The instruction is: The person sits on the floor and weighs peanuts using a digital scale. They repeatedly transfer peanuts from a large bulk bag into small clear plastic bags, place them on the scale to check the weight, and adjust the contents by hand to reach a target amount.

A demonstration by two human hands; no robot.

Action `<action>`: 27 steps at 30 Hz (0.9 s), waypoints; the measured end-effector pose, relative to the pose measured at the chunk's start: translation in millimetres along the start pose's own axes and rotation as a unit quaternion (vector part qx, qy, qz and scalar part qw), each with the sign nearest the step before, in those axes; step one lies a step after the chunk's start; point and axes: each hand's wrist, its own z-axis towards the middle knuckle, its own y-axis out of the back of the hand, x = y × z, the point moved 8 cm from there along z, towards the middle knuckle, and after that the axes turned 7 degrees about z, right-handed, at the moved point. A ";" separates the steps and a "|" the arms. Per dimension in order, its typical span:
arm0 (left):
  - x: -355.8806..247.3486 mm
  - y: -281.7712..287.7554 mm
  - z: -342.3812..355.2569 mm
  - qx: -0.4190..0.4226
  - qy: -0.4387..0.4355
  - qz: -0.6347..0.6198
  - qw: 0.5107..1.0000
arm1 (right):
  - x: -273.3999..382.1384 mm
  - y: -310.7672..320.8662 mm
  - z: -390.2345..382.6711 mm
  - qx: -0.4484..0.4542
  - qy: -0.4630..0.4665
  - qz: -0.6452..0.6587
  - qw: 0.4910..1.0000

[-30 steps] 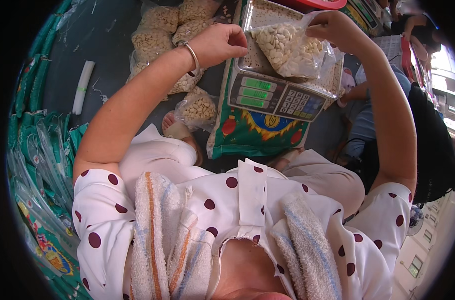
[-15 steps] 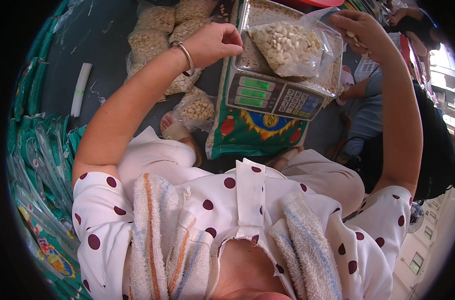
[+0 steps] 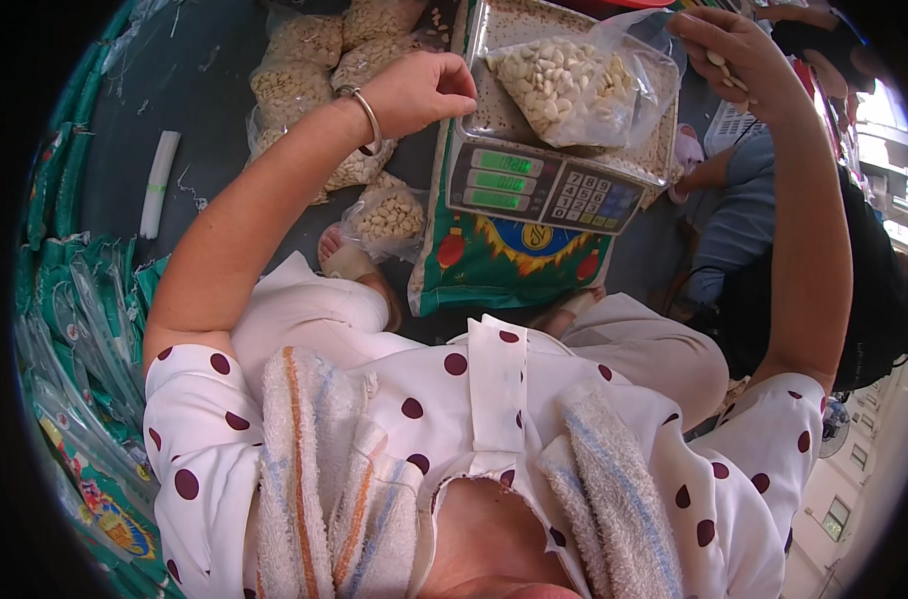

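Since a second ago the right hand (image 3: 728,50) has lifted away from the bag (image 3: 574,90) toward the scale's far right corner, and now pinches a few pale kernels between thumb and fingertips. The left hand (image 3: 424,92) has barely shifted; it rests at the near left edge of the scale (image 3: 534,185), fingers curled loosely together, holding nothing that can be seen.

The bag is clear plastic, plump with cream-coloured kernels, its mouth open and rumpled toward the right. It lies on the steel pan of the scale, roughly at the middle, touching neither hand. The scale's green displays are lit, beside a keypad.

For a true reading, both hands should stay off the pan and bag, and kernels are best added or removed a few at a time through the open mouth, pausing for the display to settle.

More filled bags (image 3: 304,90) lie on the dark floor beyond the scale's left edge.
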 end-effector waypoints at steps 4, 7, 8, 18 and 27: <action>-5.6 -4.0 5.8 0.016 -0.020 0.029 0.999 | -5.1 0.0 -12.7 0.079 0.069 0.007 0.994; 8.5 -12.4 -5.4 0.044 -0.023 0.154 0.987 | -28.0 -45.1 -18.7 0.100 0.093 0.013 0.990; 16.5 -15.7 -12.5 0.055 -0.021 0.210 0.976 | -37.7 -71.6 -23.6 0.118 0.076 0.031 0.990; 115.0 -67.2 -64.1 0.318 0.091 0.308 0.892 | -232.5 -269.7 63.6 0.251 -0.178 0.051 0.950; 117.6 -43.7 -63.4 0.260 0.113 0.293 0.913 | -227.8 -349.6 112.3 0.171 0.200 -0.304 0.915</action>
